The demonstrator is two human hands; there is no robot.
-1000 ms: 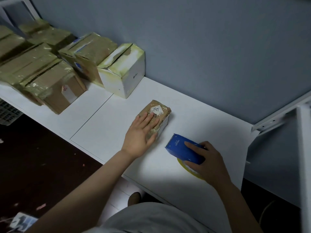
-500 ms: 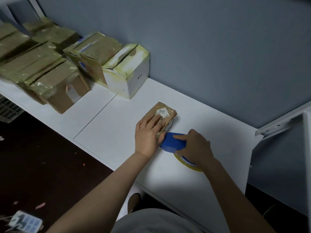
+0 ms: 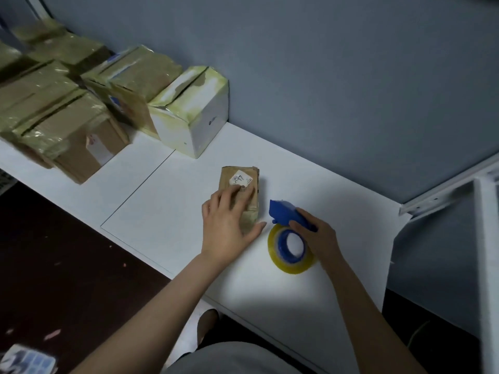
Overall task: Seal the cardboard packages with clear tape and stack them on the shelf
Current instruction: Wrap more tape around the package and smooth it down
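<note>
Pressing flat, left hand (image 3: pixel 226 228) fingers (image 3: pixel 232 197) straight on one small brown package (image 3: pixel 243 175), white label, middle of the counter (image 3: pixel 162 209), right hand (image 3: pixel 321 238) fingers (image 3: pixel 298 225) gripping one blue tape dispenser (image 3: pixel 283 210) at its four o'clock, one yellowish roll (image 3: pixel 280 261), one white box (image 3: pixel 194 117), several taped brown boxes (image 3: pixel 73 141) at ten o'clock.

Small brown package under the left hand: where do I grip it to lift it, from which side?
Probably across its two long side walls, from above. The small package lies flat and narrow, long axis pointing away; the left hand rests on its top, and the tape dispenser in the right hand crowds its near right corner.
</note>
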